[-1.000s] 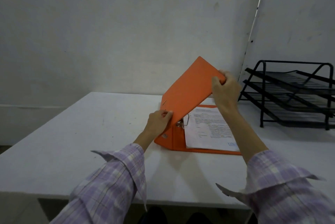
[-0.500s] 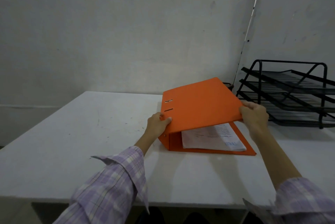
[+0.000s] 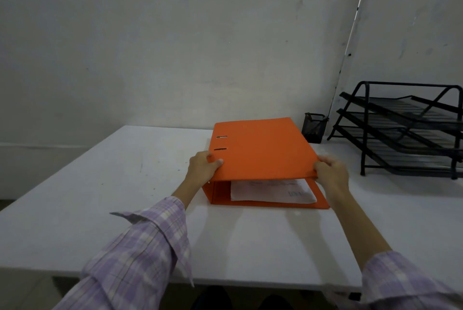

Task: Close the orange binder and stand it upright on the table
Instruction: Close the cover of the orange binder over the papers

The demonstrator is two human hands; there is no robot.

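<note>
The orange binder (image 3: 260, 149) lies flat on the white table (image 3: 125, 197), its spine to the left and its top cover almost down. White printed sheets (image 3: 273, 190) still show in the gap under the cover's near edge. My left hand (image 3: 201, 168) grips the cover's near left corner by the spine, thumb on top. My right hand (image 3: 330, 173) pinches the cover's near right corner.
A black three-tier wire letter tray (image 3: 406, 129) stands at the right back of the table. A small black mesh pen cup (image 3: 314, 128) sits by the wall just behind the binder. The table's near edge runs across the bottom of the view.
The cover has swung down from steeply raised to nearly flat over the papers. My right hand followed it down to the right; my left hand stayed at the spine corner.
</note>
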